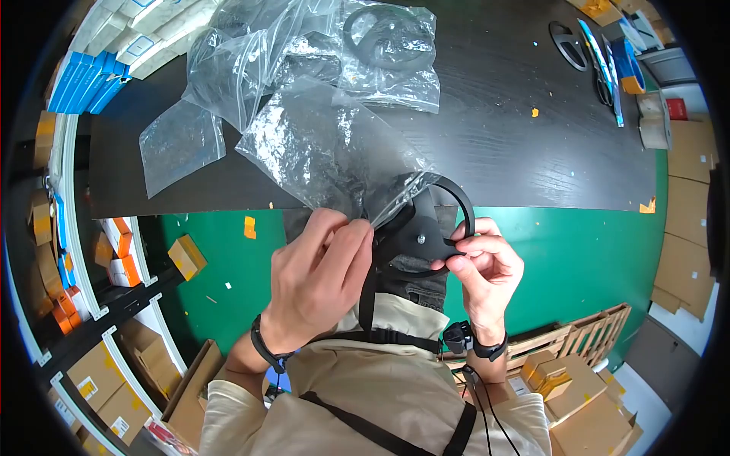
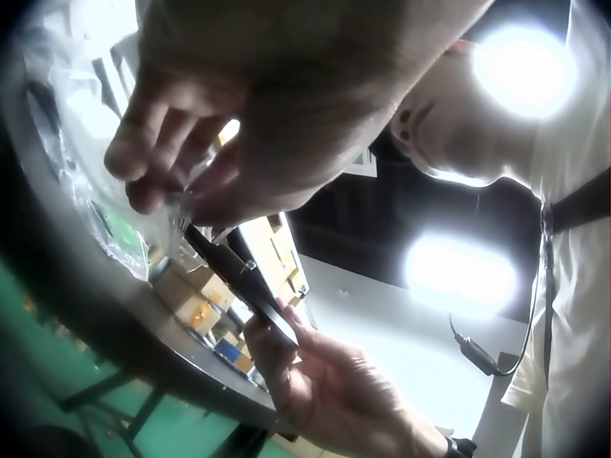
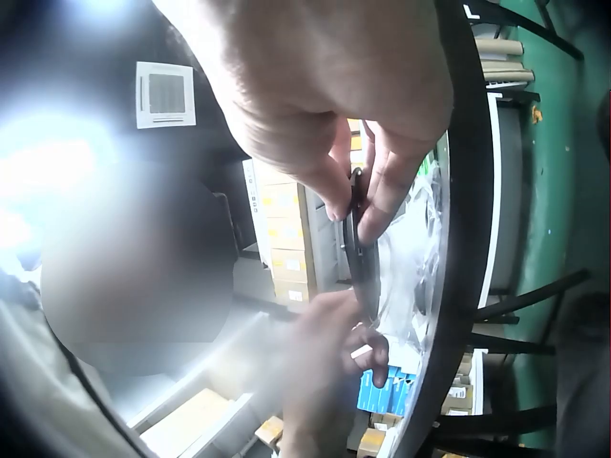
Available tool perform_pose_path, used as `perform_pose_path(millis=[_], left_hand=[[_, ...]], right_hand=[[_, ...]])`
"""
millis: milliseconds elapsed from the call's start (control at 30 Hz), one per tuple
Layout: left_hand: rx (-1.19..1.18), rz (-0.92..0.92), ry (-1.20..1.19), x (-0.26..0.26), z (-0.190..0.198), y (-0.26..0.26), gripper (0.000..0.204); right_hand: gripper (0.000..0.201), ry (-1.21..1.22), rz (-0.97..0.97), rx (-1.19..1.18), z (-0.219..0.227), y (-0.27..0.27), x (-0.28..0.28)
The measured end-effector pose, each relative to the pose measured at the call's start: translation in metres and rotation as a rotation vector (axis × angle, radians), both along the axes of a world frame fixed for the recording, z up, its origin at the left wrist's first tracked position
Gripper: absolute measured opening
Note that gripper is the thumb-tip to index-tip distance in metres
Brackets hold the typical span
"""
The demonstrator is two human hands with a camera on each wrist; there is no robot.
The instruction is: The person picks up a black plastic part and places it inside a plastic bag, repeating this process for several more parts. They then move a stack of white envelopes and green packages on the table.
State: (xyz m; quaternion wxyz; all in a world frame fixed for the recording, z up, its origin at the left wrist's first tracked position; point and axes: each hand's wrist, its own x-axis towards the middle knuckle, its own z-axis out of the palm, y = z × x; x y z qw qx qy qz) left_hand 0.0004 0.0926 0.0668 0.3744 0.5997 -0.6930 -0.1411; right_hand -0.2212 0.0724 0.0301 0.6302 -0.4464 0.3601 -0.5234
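Observation:
A black ring-shaped part with a flat centre plate (image 1: 426, 240) is held in front of the body, at the table's near edge. My right hand (image 1: 487, 270) pinches its right side between thumb and fingers; the right wrist view shows the thin black part (image 3: 358, 258) edge-on in that pinch. A clear plastic bag (image 1: 319, 144) lies over the table edge and covers the part's upper left side. My left hand (image 1: 319, 277) pinches the bag's lower edge beside the part. In the left wrist view the left fingertips meet the end of the black part (image 2: 243, 277).
More clear bags (image 1: 258, 53) lie at the back left of the dark table (image 1: 494, 137), one holding a black ring. A black ring (image 1: 568, 45), scissors (image 1: 603, 83) and a tape roll (image 1: 628, 67) are at the right. Shelves with boxes stand at the left.

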Motion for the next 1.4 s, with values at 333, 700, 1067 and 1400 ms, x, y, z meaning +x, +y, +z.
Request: perform_pose_path(millis=[333,700,1067,1400], left_hand=[[-0.073,-0.147,0.002,-0.005,0.003,-0.007,0.025],[-0.134,-0.124,-0.020,-0.004,-0.001,-0.010,0.027],[-0.074,-0.005,-0.039,-0.006,0.005,-0.008,0.024],[-0.176,-0.144,-0.195,-0.012,-0.004,-0.009,0.023]], right_hand=[[0.023,-0.037,-0.059,-0.012,-0.003,0.003,0.007],[0.032,0.047,-0.089,-0.049,-0.003,0.004,0.017],[0.041,0.058,-0.066,-0.080,-0.011,0.007,0.022],[0.044,0.201,-0.089,-0.116,-0.006,0.006,0.034]])
